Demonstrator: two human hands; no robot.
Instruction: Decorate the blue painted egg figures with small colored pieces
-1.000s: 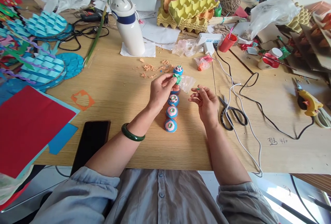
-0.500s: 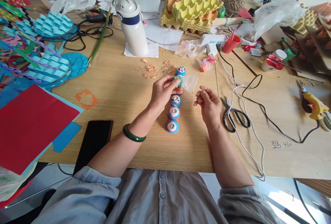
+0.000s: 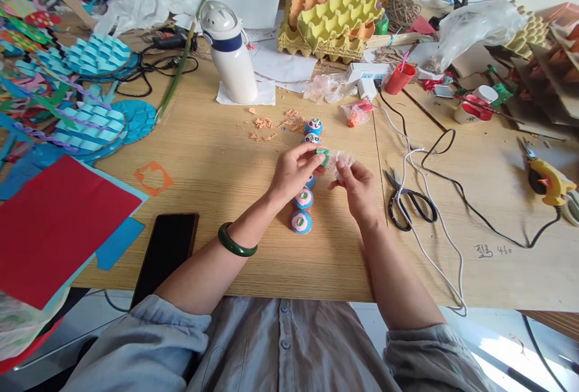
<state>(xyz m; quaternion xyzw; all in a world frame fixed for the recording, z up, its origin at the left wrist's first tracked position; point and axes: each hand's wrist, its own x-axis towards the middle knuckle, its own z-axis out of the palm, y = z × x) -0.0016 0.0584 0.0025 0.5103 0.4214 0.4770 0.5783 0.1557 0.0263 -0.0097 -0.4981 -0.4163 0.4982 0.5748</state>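
Between thumb and fingers, my left hand [image 3: 296,169] pinches a small clear plastic bag with green clay [image 3: 322,155] in it. My right hand [image 3: 359,190] is closed on the bag's loose clear end [image 3: 339,160]. Below my hands, a column of blue half-domes runs along the table; the nearest dome [image 3: 301,221] and the one behind it [image 3: 303,198] carry pink patches with green rings. At the far end, another dome [image 3: 313,126] has dark marks on its pink patch. My hands partly cover the domes in the middle.
Black scissors [image 3: 411,199] and a white cable [image 3: 446,241] lie right of my right hand. A phone [image 3: 165,256] and red paper [image 3: 67,229] are at left. Behind stand a white flask [image 3: 234,66], egg trays [image 3: 335,21] and a red cup [image 3: 400,78]. Orange shavings [image 3: 262,122] lie beyond my left hand.
My right hand has moved left and taken hold of the bag's loose end. My left hand has come slightly nearer and to the right with the bag.
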